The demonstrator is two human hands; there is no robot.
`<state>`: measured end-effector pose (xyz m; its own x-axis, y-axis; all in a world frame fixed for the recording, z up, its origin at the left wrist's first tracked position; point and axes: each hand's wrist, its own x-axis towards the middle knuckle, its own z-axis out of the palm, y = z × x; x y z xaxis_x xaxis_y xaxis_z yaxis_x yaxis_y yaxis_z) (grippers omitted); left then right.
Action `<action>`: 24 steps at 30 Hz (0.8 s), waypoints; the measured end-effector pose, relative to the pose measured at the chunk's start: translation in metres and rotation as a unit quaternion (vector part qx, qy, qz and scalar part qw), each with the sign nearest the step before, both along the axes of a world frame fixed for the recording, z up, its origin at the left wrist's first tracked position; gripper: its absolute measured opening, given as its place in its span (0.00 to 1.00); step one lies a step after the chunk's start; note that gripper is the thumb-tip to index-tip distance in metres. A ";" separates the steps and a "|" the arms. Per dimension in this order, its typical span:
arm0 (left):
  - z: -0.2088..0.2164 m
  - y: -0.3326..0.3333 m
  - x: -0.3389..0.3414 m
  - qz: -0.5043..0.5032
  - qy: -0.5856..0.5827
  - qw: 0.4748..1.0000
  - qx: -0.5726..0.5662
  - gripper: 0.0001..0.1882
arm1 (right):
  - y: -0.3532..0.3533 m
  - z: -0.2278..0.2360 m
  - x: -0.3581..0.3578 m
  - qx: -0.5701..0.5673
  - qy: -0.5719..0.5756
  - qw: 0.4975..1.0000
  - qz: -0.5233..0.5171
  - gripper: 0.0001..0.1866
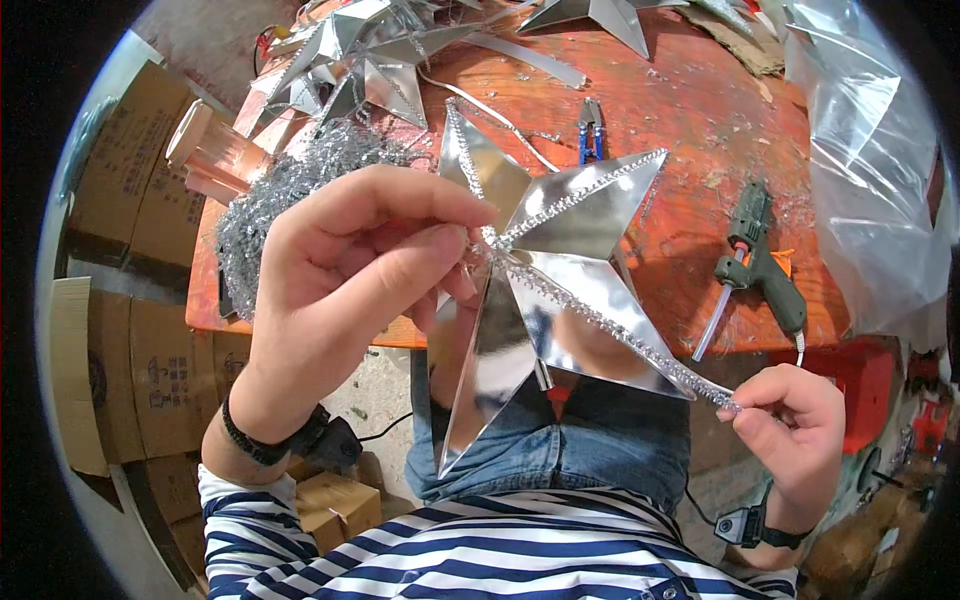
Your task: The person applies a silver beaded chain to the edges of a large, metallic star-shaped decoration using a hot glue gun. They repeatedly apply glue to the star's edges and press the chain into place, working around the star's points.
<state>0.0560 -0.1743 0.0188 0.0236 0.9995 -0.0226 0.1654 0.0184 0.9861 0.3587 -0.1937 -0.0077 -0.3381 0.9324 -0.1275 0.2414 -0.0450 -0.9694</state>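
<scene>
A shiny silver star [590, 215] stands in front of me at the table's near edge, its lowest point hanging over my lap. Silver tinsel trim [580, 305] runs along the ridges of several of its points. At the star's centre, my left hand [365, 255] pinches the trim between thumb and forefinger; its other fingers curl partly out of sight. My right hand [790, 425] is closed on the trim's far end, just past the lower right tip, and the strip between the two hands looks taut along that ridge.
On the orange table [720, 130] lie a glue gun [760, 260] at right, blue-handled pliers [591, 135] beyond the star, and a heap of loose tinsel [300, 185] at left. More silver stars [370, 60] pile up behind. Clear plastic sheeting [875, 150] hangs at right; cardboard boxes [150, 370] stand left.
</scene>
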 end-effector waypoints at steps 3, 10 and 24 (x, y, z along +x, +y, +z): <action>-0.001 0.002 -0.003 -0.014 0.007 1.000 0.014 0.08 | 0.000 -0.002 0.000 0.019 -0.007 1.000 -0.003 0.04; -0.007 0.006 -0.006 -0.008 0.013 1.000 0.018 0.09 | 0.001 -0.004 0.002 0.026 -0.009 1.000 0.008 0.05; -0.003 0.013 -0.017 -0.057 -0.010 0.996 -0.066 0.12 | 0.002 -0.004 0.007 0.021 -0.026 0.999 0.001 0.05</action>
<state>0.0394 -0.1613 0.0156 0.1385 0.9786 -0.1524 0.1544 0.1307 0.9793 0.3660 -0.1914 -0.0116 -0.3349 0.9364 -0.1054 0.2914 -0.0034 -0.9566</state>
